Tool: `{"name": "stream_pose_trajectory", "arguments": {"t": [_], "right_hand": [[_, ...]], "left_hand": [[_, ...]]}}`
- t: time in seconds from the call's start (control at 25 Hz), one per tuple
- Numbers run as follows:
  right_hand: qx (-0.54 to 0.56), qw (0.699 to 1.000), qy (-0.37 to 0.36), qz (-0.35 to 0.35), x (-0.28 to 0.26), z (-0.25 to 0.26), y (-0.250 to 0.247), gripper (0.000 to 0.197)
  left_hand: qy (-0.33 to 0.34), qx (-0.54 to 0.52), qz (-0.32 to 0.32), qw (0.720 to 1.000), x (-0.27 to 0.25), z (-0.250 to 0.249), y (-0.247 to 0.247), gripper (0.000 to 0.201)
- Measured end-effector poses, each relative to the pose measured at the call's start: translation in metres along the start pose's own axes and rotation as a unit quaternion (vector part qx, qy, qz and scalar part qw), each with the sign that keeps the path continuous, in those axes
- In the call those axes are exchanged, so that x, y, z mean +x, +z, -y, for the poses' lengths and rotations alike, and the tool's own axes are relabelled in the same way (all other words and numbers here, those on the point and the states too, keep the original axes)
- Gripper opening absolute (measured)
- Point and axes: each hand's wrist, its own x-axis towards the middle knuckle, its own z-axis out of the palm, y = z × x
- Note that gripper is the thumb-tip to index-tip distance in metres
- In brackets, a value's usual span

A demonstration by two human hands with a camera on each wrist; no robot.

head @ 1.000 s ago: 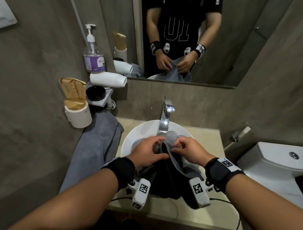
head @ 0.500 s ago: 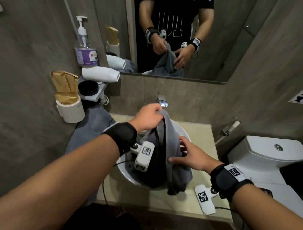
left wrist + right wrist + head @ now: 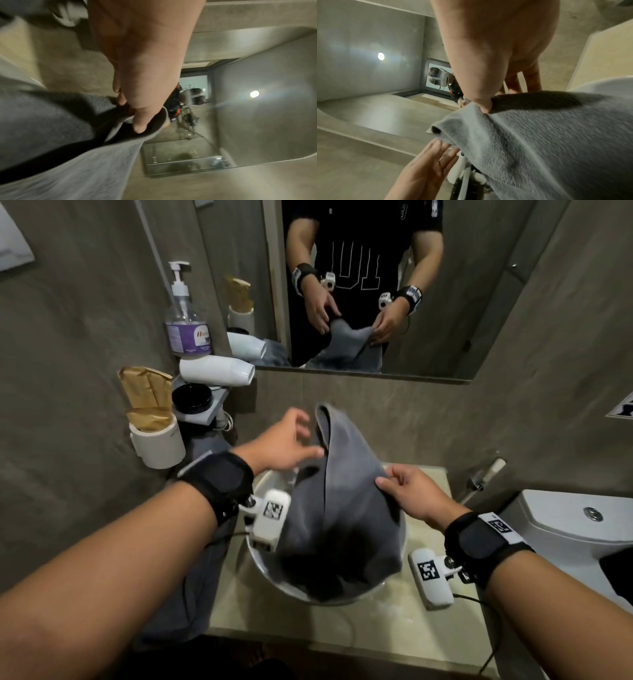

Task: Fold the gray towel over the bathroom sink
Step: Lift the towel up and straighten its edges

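Observation:
The gray towel (image 3: 342, 508) stands raised over the white sink (image 3: 274, 577), its lower part bunched in the bowl. My right hand (image 3: 411, 498) pinches the towel's right edge between thumb and fingers; the right wrist view shows the thumb pressed on the gray towel (image 3: 539, 135). My left hand (image 3: 291, 440) is at the towel's upper left with fingers spread and straight, thumb touching the cloth. In the left wrist view the thumb lies in a fold of the gray towel (image 3: 51, 121). The faucet is hidden behind the towel.
A soap pump bottle (image 3: 186, 320), white hair dryer (image 3: 215, 371), black jar (image 3: 191, 398) and a white cup with brown packets (image 3: 157, 443) crowd the left wall. Another gray towel (image 3: 195, 577) hangs off the counter's left. A toilet (image 3: 575, 522) stands right; mirror (image 3: 479, 285) ahead.
My left hand has loosened its grip on the towel's top and spread its fingers. My right hand has risen and now pinches the right edge, so the towel spreads wider.

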Motion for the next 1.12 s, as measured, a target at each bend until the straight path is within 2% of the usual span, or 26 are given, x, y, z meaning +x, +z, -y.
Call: {"name": "stream_pose_trajectory", "arguments": {"t": [0.08, 0.12, 0.2, 0.28, 0.36, 0.48, 0.56, 0.64, 0.68, 0.76, 0.8, 0.84, 0.96, 1.04, 1.12], "right_hand": [[0.058, 0.996, 0.055, 0.033, 0.001, -0.007, 0.013, 0.026], [0.091, 0.992, 0.073, 0.038, 0.002, -0.008, 0.018, 0.026], [0.140, 0.987, 0.075, 0.037, 0.008, -0.004, 0.022, 0.024], [0.168, 0.984, 0.061, 0.023, 0.015, 0.005, 0.021, 0.020], [0.184, 0.982, 0.051, 0.002, 0.020, 0.010, 0.017, 0.018], [0.143, 0.988, 0.057, -0.026, 0.015, 0.005, 0.012, 0.011], [0.079, 0.996, 0.043, -0.027, 0.001, -0.005, 0.012, 0.042], [0.029, 0.999, -0.037, 0.002, -0.019, -0.011, 0.019, 0.076], [0.003, 0.997, -0.080, 0.018, -0.027, -0.010, 0.025, 0.088], [-0.040, 0.990, -0.130, 0.030, -0.033, -0.003, 0.035, 0.095], [-0.048, 0.989, -0.138, 0.019, -0.032, 0.004, 0.037, 0.090], [-0.053, 0.988, -0.142, -0.006, -0.030, 0.010, 0.036, 0.076], [-0.078, 0.985, -0.137, -0.076, -0.021, 0.024, 0.023, 0.015], [0.004, 0.993, -0.099, -0.059, -0.016, 0.027, 0.017, 0.009], [0.151, 0.987, -0.042, -0.041, -0.014, 0.035, 0.013, 0.010]], "left_hand": [[-0.014, 0.098, 0.033, 0.995, -0.018, 0.026, 0.027, 0.045], [-0.022, 0.128, 0.080, 0.988, -0.026, 0.035, 0.040, 0.043], [-0.046, 0.159, 0.194, 0.967, -0.039, 0.046, 0.062, 0.052], [-0.057, 0.184, 0.221, 0.956, -0.046, 0.053, 0.079, 0.048], [-0.054, 0.186, 0.193, 0.962, -0.044, 0.057, 0.088, 0.036], [-0.061, 0.061, 0.158, 0.984, -0.037, 0.046, 0.079, 0.030], [-0.045, -0.002, 0.112, 0.993, -0.030, 0.031, 0.062, 0.031], [-0.010, -0.043, 0.051, 0.998, -0.023, 0.008, 0.045, 0.030], [0.001, -0.097, 0.025, 0.995, -0.022, -0.006, 0.037, 0.026], [0.023, -0.208, -0.016, 0.978, -0.017, -0.035, 0.020, 0.020], [0.040, -0.240, -0.038, 0.969, -0.015, -0.048, 0.010, 0.020], [0.056, -0.249, -0.056, 0.965, -0.012, -0.061, 0.001, 0.021], [0.081, -0.230, -0.074, 0.967, -0.006, -0.078, -0.018, 0.016], [0.071, -0.214, -0.047, 0.973, -0.006, -0.065, -0.019, 0.008], [0.039, -0.202, -0.009, 0.979, -0.013, -0.036, -0.007, 0.030]]}}
